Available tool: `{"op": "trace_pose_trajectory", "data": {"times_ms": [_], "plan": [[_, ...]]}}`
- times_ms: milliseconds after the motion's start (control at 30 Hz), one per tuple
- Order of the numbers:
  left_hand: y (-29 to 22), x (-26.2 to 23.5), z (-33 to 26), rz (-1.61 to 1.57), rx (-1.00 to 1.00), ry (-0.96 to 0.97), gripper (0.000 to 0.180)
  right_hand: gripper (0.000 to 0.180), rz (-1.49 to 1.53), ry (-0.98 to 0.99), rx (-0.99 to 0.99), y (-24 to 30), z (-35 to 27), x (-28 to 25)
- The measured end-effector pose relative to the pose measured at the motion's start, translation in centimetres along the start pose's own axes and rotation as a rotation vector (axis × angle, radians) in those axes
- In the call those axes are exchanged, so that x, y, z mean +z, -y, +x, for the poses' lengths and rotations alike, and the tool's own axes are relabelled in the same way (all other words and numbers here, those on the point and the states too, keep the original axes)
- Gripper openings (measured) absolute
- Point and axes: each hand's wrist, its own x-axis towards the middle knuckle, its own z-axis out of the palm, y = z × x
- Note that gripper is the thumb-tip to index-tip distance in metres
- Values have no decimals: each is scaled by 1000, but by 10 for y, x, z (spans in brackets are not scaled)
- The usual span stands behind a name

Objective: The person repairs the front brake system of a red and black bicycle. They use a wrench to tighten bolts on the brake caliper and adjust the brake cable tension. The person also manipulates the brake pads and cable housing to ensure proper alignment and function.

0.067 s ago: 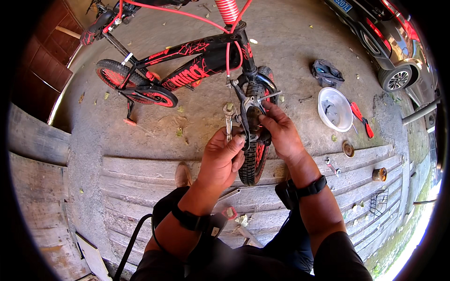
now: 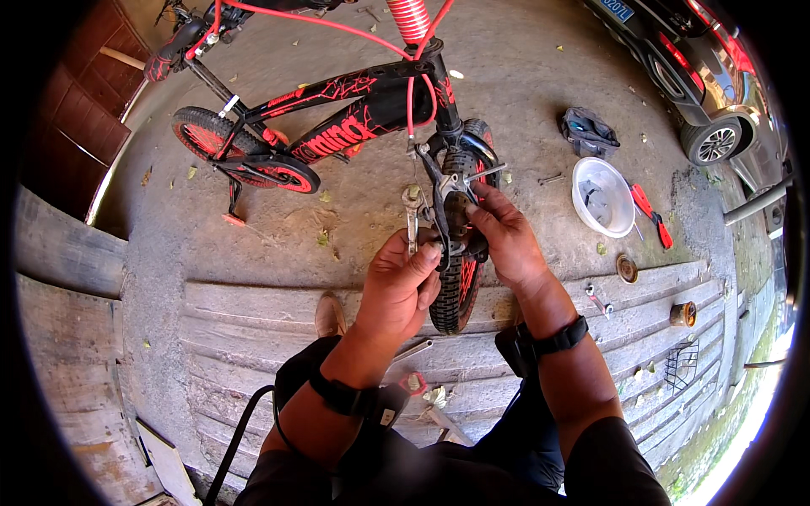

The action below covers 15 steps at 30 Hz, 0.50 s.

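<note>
A black bicycle [image 2: 333, 126] with red markings stands with its front wheel [image 2: 456, 295] toward me. Over that wheel sits a metal brake caliper [image 2: 443, 190], with a red-sheathed cable [image 2: 411, 110] running down to it. My left hand [image 2: 401, 282] is closed around a wrench [image 2: 412, 211], whose open jaw points up. Its thumb and forefinger also press at the caliper's lower left end. My right hand [image 2: 504, 240] pinches the right side of the caliper, thumb and fingers around it; the exact spot they grip is partly hidden.
To the right are a white plastic bowl [image 2: 603, 198], red-handled pliers [image 2: 654, 218], a dark cloth bag [image 2: 589, 131], a small wrench [image 2: 599, 301] and a rusty tin [image 2: 683, 314]. A parked car [image 2: 709, 76] stands far right. Stone steps [image 2: 245, 329] lie beneath me.
</note>
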Motion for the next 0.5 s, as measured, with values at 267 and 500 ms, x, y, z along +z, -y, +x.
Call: {"op": "trace_pose_trajectory", "data": {"times_ms": [267, 500], "plan": [[2, -3, 0, -17, 2, 25, 14, 26, 35, -32, -24, -3, 3, 1], [-8, -9, 3, 30, 21, 71, 23, 25, 13, -51, -13, -1, 2, 6]]}}
